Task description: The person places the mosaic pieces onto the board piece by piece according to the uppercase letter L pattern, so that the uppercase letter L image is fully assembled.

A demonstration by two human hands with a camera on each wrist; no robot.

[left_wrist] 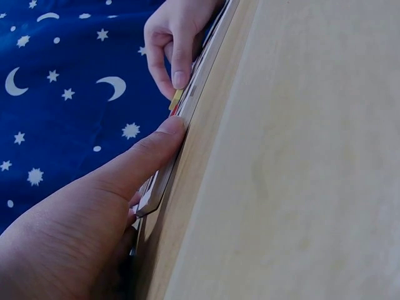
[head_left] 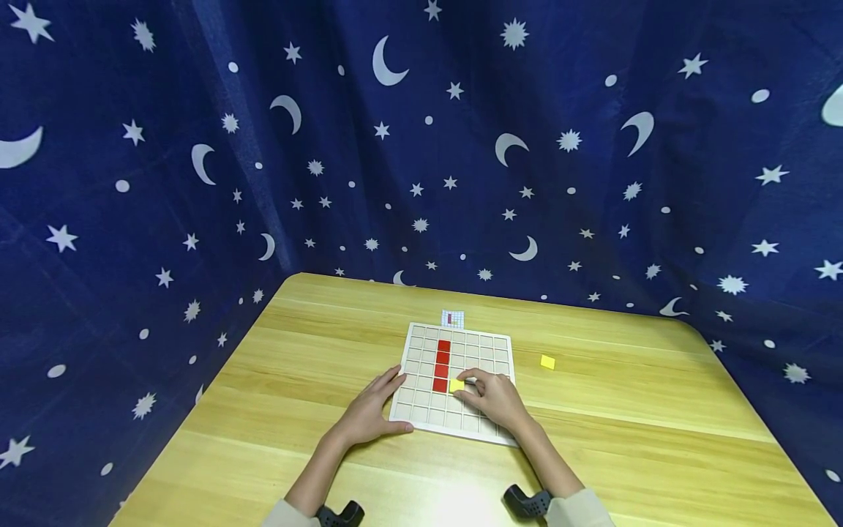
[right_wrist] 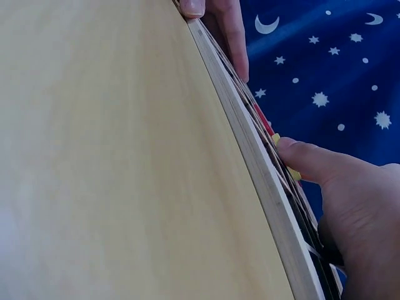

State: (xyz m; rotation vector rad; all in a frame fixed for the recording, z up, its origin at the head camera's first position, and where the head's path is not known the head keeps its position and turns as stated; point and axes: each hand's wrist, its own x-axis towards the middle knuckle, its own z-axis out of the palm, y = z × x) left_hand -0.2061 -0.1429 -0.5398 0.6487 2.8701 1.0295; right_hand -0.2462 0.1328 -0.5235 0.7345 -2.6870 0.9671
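Note:
A pale wooden grid board (head_left: 421, 417) lies on the table, with several red square tiles (head_left: 441, 370) in one column of its cells. My right hand (head_left: 495, 399) pinches a yellow square tile (head_left: 456, 386) between thumb and fingers, right beside the lowest red tile. In the right wrist view the thumb presses on that yellow tile (right_wrist: 294, 174) at board level. At the board's near left corner rests my left hand (head_left: 369, 413), fingers stretched along the left side and thumb on the front edge. The left wrist view shows that thumb (left_wrist: 147, 153) against the board's rim.
Another yellow square tile (head_left: 547, 362) lies on the wooden table (head_left: 645, 410) to the right of the board. A small printed grid card (head_left: 452, 318) touches the board's far edge. Behind the table hangs a dark blue curtain (head_left: 461, 161) with moons and stars.

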